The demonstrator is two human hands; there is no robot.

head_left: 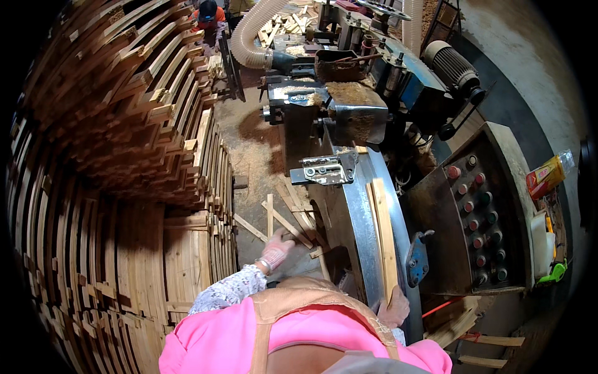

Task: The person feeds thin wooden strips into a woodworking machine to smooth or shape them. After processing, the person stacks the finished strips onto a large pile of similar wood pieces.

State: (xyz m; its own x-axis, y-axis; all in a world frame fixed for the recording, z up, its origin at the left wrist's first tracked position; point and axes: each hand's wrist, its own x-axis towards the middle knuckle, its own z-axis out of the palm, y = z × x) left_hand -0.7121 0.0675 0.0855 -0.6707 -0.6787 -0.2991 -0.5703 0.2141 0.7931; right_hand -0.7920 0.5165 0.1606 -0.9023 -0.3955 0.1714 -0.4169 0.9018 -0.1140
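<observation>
The workshop floor (252, 146) is grey and strewn with pale sawdust, running between a tall wood stack (140, 246) on the left and a woodworking machine (358, 109) on the right. The machine's bed (361, 215) is smooth, shiny metal, its long edges bent by the lens. On it, lengthwise, lie straight, square-edged wooden strips (389, 249), side by side, pale yellow with visible grain. The right hand (393, 308) is closed around their near end. The left hand (276, 250) is out over the floor, fingers partly spread and bent, close to loose sticks (298, 215) that lie crossed there; whether it touches one, I cannot tell.

The stack's rough, uneven ends jut out in layers. A ribbed, see-through hose (246, 40) curves down to the dusty, worn machine, with a finned round motor (453, 65) beyond. To the right stands a scuffed metal control box (479, 218) with rows of round red and green buttons. Another person (209, 14) is at the far end, beside the stack.
</observation>
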